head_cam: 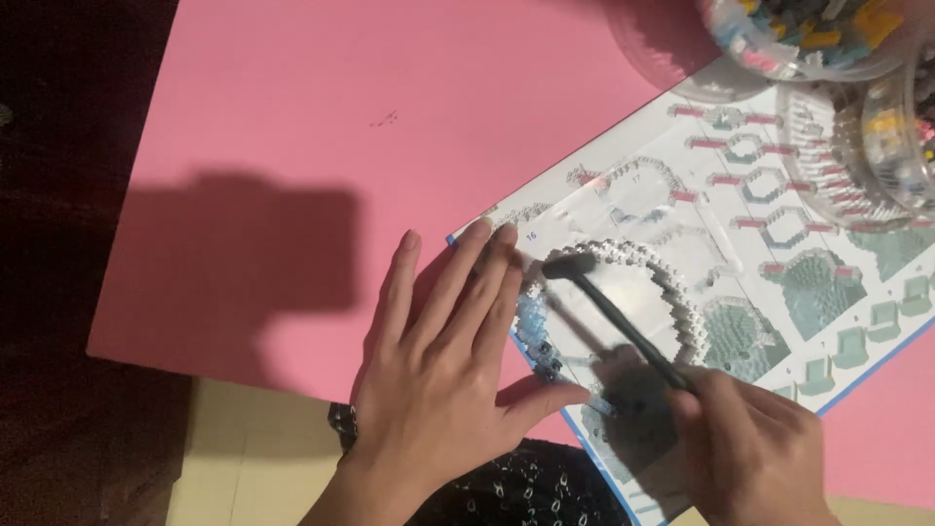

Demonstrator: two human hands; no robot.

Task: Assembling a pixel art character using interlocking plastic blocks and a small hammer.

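Centre right of frame: white bead ring lying on instruction sheet. Small black hammer, head at ring's upper left rim. Right hand at lower right, fingers closed round hammer handle. Left hand spread flat, fingertips touching ring's left edge. Sheet on pink mat. Clear tubs of coloured pieces, upper right.

Left hand flat, palm down, fingers spread, fingertips beside small black hammer. Right hand closed around hammer's handle end, wrist low, knuckles up.
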